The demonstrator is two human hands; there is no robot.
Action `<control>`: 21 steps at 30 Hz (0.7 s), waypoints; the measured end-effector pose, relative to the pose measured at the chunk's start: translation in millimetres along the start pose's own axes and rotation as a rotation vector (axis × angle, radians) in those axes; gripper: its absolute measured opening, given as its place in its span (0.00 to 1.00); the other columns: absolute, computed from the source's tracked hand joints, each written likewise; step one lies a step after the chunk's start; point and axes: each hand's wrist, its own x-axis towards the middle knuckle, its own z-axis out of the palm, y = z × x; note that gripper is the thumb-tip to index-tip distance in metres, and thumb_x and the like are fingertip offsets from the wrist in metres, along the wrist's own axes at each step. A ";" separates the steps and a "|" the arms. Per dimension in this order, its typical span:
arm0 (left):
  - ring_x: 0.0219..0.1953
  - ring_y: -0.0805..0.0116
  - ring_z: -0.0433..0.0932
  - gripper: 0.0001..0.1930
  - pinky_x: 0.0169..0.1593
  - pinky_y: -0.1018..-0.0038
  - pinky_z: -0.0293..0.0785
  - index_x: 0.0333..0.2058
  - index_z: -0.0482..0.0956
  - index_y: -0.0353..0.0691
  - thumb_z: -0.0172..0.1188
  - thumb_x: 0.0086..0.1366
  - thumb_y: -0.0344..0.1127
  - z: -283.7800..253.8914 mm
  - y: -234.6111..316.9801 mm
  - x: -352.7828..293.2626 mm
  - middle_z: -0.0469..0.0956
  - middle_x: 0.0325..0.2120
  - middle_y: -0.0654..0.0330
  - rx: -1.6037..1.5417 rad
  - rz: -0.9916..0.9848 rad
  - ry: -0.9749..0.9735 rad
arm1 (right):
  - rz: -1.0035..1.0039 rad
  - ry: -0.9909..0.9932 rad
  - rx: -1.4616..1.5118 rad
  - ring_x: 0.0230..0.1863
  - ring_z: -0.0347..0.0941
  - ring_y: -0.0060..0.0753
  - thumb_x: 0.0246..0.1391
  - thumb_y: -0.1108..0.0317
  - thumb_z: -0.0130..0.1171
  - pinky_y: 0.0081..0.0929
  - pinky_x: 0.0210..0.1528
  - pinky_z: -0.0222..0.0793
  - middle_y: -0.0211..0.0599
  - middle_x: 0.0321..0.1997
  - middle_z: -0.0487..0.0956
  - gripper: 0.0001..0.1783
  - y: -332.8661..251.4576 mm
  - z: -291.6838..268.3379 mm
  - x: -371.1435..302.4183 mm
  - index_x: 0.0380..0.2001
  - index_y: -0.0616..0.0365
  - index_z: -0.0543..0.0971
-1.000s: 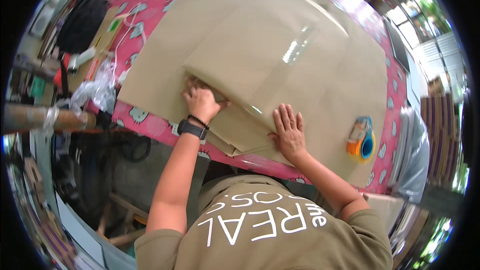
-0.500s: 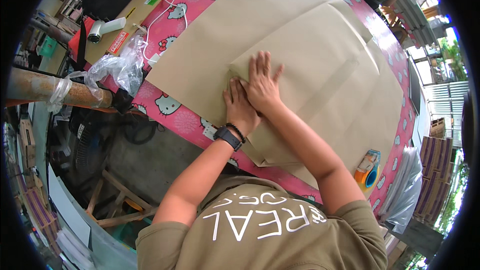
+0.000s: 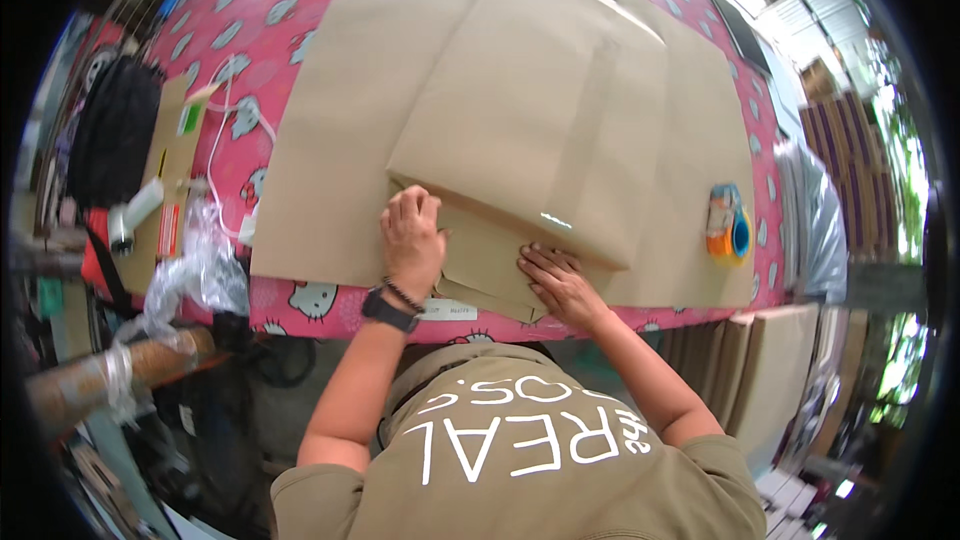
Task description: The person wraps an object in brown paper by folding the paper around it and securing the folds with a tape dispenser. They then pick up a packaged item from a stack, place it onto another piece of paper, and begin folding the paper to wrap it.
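A flat bundle wrapped in brown kraft paper (image 3: 520, 90) lies on a larger sheet of the same paper (image 3: 320, 130). A strip of clear tape (image 3: 597, 100) runs along its top. At the bundle's near left corner, my left hand (image 3: 412, 240) has its fingers curled over the folded paper edge; what lies under the fingertips is hidden. My right hand (image 3: 562, 285) rests flat, fingers stretched, on the near paper flap (image 3: 490, 255). Folded paper layers stick out between the hands, toward the table's front edge.
The table has a pink patterned cover (image 3: 310, 305). An orange and blue tape dispenser (image 3: 728, 225) stands at the right. Crumpled clear plastic (image 3: 200, 270), a white handheld device (image 3: 137, 215), a cardboard piece (image 3: 165, 160), a white cable (image 3: 222, 130) and a black bag (image 3: 115, 135) are at the left.
My hands, overlapped on the paper before, are now apart: the left at the bundle's near left corner, the right farther right on the near flap. The view has turned, squaring the bundle to me.
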 end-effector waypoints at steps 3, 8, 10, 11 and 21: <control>0.50 0.57 0.66 0.19 0.53 0.64 0.63 0.40 0.74 0.41 0.64 0.46 0.31 -10.6 -42.0 9.0 0.69 0.44 0.58 -0.210 0.277 -0.238 | 0.140 0.133 0.027 0.60 0.59 0.36 0.55 0.62 0.50 0.37 0.58 0.54 0.32 0.59 0.64 0.22 -16.6 10.9 -6.4 0.54 0.52 0.68; 0.54 0.61 0.64 0.33 0.58 0.59 0.56 0.50 0.70 0.46 0.66 0.39 0.41 -44.9 -75.5 50.1 0.67 0.49 0.64 0.010 0.608 -0.549 | 0.486 0.392 -0.086 0.48 0.62 0.34 0.50 0.60 0.53 0.34 0.51 0.58 0.33 0.47 0.67 0.23 -47.0 19.1 1.7 0.51 0.55 0.70; 0.51 0.64 0.65 0.38 0.54 0.60 0.58 0.51 0.69 0.50 0.67 0.34 0.44 -35.1 -78.1 41.7 0.67 0.48 0.65 0.105 0.599 -0.454 | 0.500 0.400 -0.121 0.48 0.62 0.34 0.50 0.59 0.53 0.34 0.50 0.58 0.32 0.47 0.67 0.23 -48.3 16.9 6.9 0.50 0.55 0.71; 0.51 0.64 0.65 0.39 0.53 0.61 0.58 0.52 0.69 0.51 0.68 0.33 0.44 -22.9 -81.9 35.4 0.67 0.48 0.65 0.141 0.579 -0.387 | 0.528 0.366 -0.091 0.49 0.62 0.35 0.51 0.59 0.53 0.34 0.51 0.58 0.33 0.48 0.68 0.23 -50.5 12.4 9.6 0.50 0.55 0.71; 0.51 0.62 0.72 0.08 0.61 0.60 0.55 0.31 0.80 0.45 0.56 0.52 0.28 -2.8 -25.5 59.5 0.79 0.38 0.61 -0.260 0.767 -0.122 | 0.502 0.338 0.456 0.52 0.68 0.41 0.60 0.56 0.43 0.32 0.56 0.59 0.39 0.48 0.76 0.21 22.0 -26.1 -79.8 0.44 0.59 0.77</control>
